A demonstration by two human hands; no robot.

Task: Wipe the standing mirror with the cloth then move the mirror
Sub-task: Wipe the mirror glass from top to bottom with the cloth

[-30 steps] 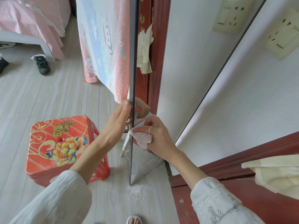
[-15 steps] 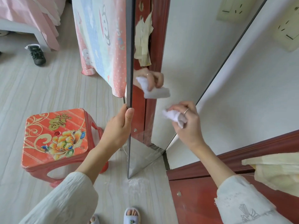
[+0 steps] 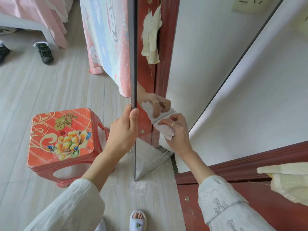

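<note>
The standing mirror (image 3: 134, 47) rises edge-on from the floor in the middle of the view, its dark thin edge facing me and its glass face turned right. My left hand (image 3: 124, 130) grips that near edge, thumb on the glass side. My right hand (image 3: 176, 134) holds a crumpled white cloth (image 3: 165, 130) and presses it against the lower part of the glass. The hand and cloth show again as a reflection in the mirror.
A red plastic stool (image 3: 61, 137) with a flower print stands just left of the mirror. A patterned curtain (image 3: 108, 39) hangs behind it. A red door frame (image 3: 250, 165) and white wall lie to the right. Black shoes (image 3: 44, 53) sit by a bed, far left. My slippered foot (image 3: 138, 220) is below.
My right hand with the cloth has come back down onto the lower glass after being lifted off to the right. My left hand keeps hold of the mirror edge.
</note>
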